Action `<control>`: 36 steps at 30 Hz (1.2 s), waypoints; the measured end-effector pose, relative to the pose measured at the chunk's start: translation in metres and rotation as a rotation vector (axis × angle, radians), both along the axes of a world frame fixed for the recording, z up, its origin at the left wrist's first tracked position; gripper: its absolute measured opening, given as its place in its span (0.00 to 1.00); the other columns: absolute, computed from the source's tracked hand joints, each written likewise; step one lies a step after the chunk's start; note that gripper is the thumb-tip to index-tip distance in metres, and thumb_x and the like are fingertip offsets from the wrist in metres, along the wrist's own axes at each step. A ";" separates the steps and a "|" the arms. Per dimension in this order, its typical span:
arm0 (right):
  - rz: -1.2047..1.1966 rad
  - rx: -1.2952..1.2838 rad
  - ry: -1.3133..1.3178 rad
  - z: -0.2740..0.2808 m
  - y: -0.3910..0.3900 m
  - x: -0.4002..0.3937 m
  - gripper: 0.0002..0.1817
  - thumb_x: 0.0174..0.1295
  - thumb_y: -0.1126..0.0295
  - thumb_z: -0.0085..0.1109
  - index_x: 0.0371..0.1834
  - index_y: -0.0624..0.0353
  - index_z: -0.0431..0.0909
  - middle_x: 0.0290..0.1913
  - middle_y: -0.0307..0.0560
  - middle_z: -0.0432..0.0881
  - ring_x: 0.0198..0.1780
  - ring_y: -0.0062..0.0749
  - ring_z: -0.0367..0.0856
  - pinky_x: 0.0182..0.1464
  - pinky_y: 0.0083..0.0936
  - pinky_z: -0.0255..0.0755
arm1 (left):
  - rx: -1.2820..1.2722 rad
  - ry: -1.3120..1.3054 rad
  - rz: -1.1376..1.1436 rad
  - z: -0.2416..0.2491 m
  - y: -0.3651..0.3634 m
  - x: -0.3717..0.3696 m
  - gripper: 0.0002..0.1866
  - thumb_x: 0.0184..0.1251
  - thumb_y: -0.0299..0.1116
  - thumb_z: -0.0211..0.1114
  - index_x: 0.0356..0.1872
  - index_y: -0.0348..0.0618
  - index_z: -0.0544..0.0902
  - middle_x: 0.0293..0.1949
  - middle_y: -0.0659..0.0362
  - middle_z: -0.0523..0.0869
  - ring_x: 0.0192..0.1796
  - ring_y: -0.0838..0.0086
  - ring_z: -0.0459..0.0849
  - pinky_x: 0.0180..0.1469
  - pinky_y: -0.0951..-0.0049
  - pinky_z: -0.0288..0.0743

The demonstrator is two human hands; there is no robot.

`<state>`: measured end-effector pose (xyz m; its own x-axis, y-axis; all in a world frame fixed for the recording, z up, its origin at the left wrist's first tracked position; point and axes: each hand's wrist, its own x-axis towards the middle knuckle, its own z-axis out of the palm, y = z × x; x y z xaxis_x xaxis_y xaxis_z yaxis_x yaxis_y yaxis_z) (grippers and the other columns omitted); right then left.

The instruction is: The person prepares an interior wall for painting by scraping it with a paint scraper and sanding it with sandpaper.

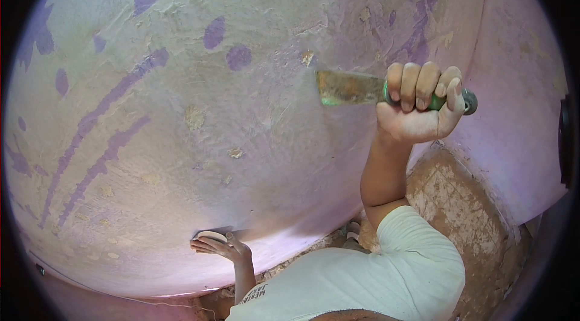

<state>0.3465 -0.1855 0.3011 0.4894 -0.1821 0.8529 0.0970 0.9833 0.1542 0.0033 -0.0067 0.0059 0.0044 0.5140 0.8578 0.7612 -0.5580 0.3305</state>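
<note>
In front of me spreads a large, pale plastered wall [272, 158] with a pink-lilac tint, carrying long purple streaks [109, 103] and rounded purple blotches [238, 57]. Below it at the right is a rough brown surface [450, 200] smeared with white. The white short-sleeved shirt [356, 279] I wear, with dark lettering, fills the bottom. My right hand [423, 100] is raised and closed in a fist around the green handle of a broad, stained metal scraper [350, 88]; its blade points left, its end just beside a small chipped patch [307, 57], and I cannot tell whether it touches the wall. Lower left, my left hand [223, 247] is partly open, palm up, fingers under a pale, round-edged object [212, 237] near the wall's lower part. A thin, light cable [139, 301] runs along the bottom left.
</note>
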 end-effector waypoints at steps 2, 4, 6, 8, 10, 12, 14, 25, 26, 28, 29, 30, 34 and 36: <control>0.106 -0.126 -0.119 -0.022 -0.006 -0.013 0.09 0.64 0.70 0.48 0.26 0.49 0.63 0.15 0.34 0.61 0.13 0.19 0.54 0.18 0.24 0.57 | 0.009 -0.033 -0.002 0.000 -0.002 -0.003 0.38 0.75 0.53 0.42 0.76 0.37 0.47 0.76 0.38 0.37 0.77 0.41 0.30 0.72 0.37 0.23; 0.209 -0.350 -0.273 -0.057 -0.004 -0.023 0.06 0.63 0.72 0.51 0.28 0.52 0.67 0.18 0.36 0.68 0.16 0.19 0.60 0.20 0.24 0.60 | -0.077 -0.093 -0.093 0.013 -0.018 -0.006 0.34 0.76 0.52 0.39 0.74 0.38 0.56 0.76 0.40 0.42 0.77 0.43 0.35 0.73 0.40 0.27; 0.227 -0.756 -0.338 -0.107 -0.004 -0.035 0.04 0.61 0.72 0.58 0.31 0.56 0.74 0.22 0.36 0.73 0.21 0.20 0.68 0.25 0.22 0.63 | -0.041 -0.109 -0.186 0.028 -0.040 -0.009 0.25 0.76 0.43 0.43 0.66 0.41 0.71 0.74 0.42 0.55 0.76 0.46 0.50 0.73 0.41 0.41; 0.120 -1.165 -0.354 -0.143 -0.009 -0.057 0.07 0.59 0.70 0.64 0.30 0.60 0.76 0.24 0.37 0.76 0.25 0.22 0.72 0.28 0.23 0.67 | -0.135 -0.190 -0.537 0.015 -0.055 -0.005 0.19 0.74 0.36 0.48 0.59 0.40 0.76 0.66 0.43 0.68 0.68 0.46 0.64 0.69 0.43 0.53; 0.088 -1.452 -0.450 -0.164 -0.012 -0.081 0.09 0.58 0.68 0.66 0.30 0.62 0.77 0.28 0.39 0.77 0.30 0.27 0.75 0.34 0.27 0.71 | -0.336 -0.169 -0.761 0.013 -0.077 0.003 0.13 0.69 0.28 0.52 0.50 0.37 0.80 0.53 0.45 0.79 0.56 0.49 0.76 0.61 0.48 0.65; 0.179 -1.688 -0.563 -0.179 -0.019 -0.099 0.12 0.58 0.66 0.67 0.37 0.62 0.78 0.33 0.41 0.78 0.38 0.33 0.78 0.43 0.30 0.72 | -0.631 -0.124 -0.870 0.023 -0.092 0.030 0.09 0.67 0.25 0.56 0.43 0.34 0.81 0.41 0.49 0.85 0.44 0.56 0.83 0.50 0.57 0.74; -0.007 -1.505 -0.682 -0.185 -0.024 -0.119 0.15 0.58 0.62 0.67 0.41 0.60 0.78 0.38 0.45 0.78 0.43 0.37 0.77 0.48 0.34 0.71 | -0.871 -0.229 -1.007 0.012 -0.099 0.047 0.09 0.68 0.29 0.59 0.42 0.33 0.81 0.37 0.53 0.85 0.41 0.64 0.84 0.45 0.65 0.77; -0.459 -1.465 -0.680 -0.202 -0.047 -0.110 0.22 0.55 0.59 0.68 0.51 0.55 0.80 0.55 0.53 0.70 0.57 0.48 0.72 0.58 0.40 0.70 | -1.521 -0.874 -1.481 -0.002 -0.141 0.090 0.22 0.66 0.35 0.62 0.58 0.36 0.73 0.52 0.58 0.79 0.55 0.72 0.78 0.58 0.72 0.74; -0.412 -1.499 -0.655 -0.203 -0.049 -0.103 0.20 0.55 0.57 0.68 0.49 0.55 0.81 0.52 0.53 0.72 0.54 0.46 0.74 0.54 0.39 0.71 | -1.529 -0.889 -1.522 -0.002 -0.146 0.095 0.23 0.64 0.34 0.62 0.58 0.36 0.72 0.52 0.58 0.78 0.56 0.72 0.78 0.59 0.71 0.73; -0.316 -1.568 -0.610 -0.203 -0.053 -0.087 0.19 0.56 0.55 0.67 0.44 0.56 0.82 0.46 0.52 0.76 0.47 0.44 0.78 0.46 0.38 0.74 | -1.534 -0.896 -1.534 0.011 -0.161 0.112 0.32 0.53 0.26 0.66 0.63 0.40 0.67 0.56 0.57 0.75 0.58 0.71 0.76 0.62 0.69 0.71; -0.346 -1.539 -0.589 -0.202 -0.056 -0.079 0.17 0.56 0.57 0.67 0.42 0.57 0.82 0.42 0.51 0.77 0.43 0.42 0.79 0.44 0.37 0.74 | -1.461 -0.858 -1.565 0.013 -0.166 0.123 0.34 0.53 0.23 0.65 0.64 0.41 0.65 0.57 0.57 0.73 0.60 0.70 0.75 0.62 0.68 0.72; -0.372 -1.509 -0.568 -0.201 -0.059 -0.071 0.16 0.57 0.58 0.67 0.41 0.58 0.82 0.38 0.50 0.77 0.39 0.41 0.79 0.41 0.35 0.74 | -1.388 -0.820 -1.592 0.012 -0.171 0.135 0.37 0.53 0.19 0.65 0.66 0.43 0.62 0.59 0.56 0.72 0.61 0.69 0.74 0.63 0.67 0.72; -0.361 -1.429 -0.347 -0.196 -0.074 -0.049 0.11 0.57 0.64 0.67 0.36 0.61 0.81 0.30 0.48 0.77 0.30 0.37 0.78 0.36 0.31 0.73 | -1.426 -0.866 -1.618 0.000 -0.185 0.171 0.45 0.52 0.16 0.70 0.69 0.46 0.55 0.63 0.53 0.66 0.63 0.66 0.73 0.61 0.64 0.75; -0.287 -1.389 -0.256 -0.206 -0.079 -0.034 0.09 0.57 0.67 0.67 0.34 0.61 0.80 0.28 0.46 0.76 0.28 0.33 0.76 0.35 0.29 0.71 | -1.492 -0.840 -1.589 0.014 -0.190 0.181 0.48 0.53 0.19 0.73 0.71 0.46 0.51 0.63 0.51 0.66 0.62 0.64 0.73 0.62 0.64 0.74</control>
<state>0.3122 -0.2648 0.0953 0.3881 0.7890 0.4763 0.4308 0.3016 -0.8506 0.1843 -0.1972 0.0199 0.8605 0.5061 0.0584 -0.3350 0.4758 0.8132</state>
